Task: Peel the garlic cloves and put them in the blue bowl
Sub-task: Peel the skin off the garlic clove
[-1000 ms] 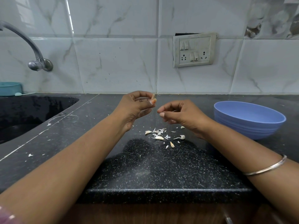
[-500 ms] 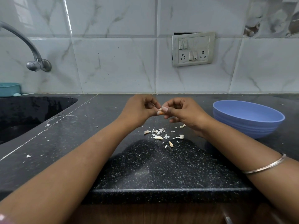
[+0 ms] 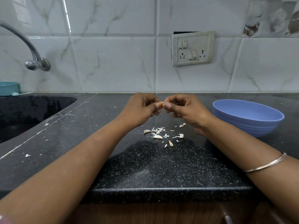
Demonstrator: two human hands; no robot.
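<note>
Above the black counter my left hand (image 3: 142, 109) and my right hand (image 3: 186, 109) meet fingertip to fingertip. Both pinch one small garlic clove (image 3: 161, 104), which shows only as a pale tip between the thumbs. Below the hands lies a scatter of garlic cloves and white skin flakes (image 3: 157, 134), with one clove (image 3: 181, 135) to the right and another (image 3: 170, 143) nearer me. The blue bowl (image 3: 247, 117) stands on the counter to the right of my right hand; what it holds is hidden by its rim.
A black sink (image 3: 27, 113) is set into the counter at the left, with a steel tap (image 3: 32, 54) above it and a teal dish (image 3: 8, 88) behind. A switch and socket plate (image 3: 193, 48) sits on the tiled wall. The counter's front edge (image 3: 161, 190) is close to me.
The hands were apart, the left holding the clove alone. They have come together, and both now pinch the clove a little higher above the scraps.
</note>
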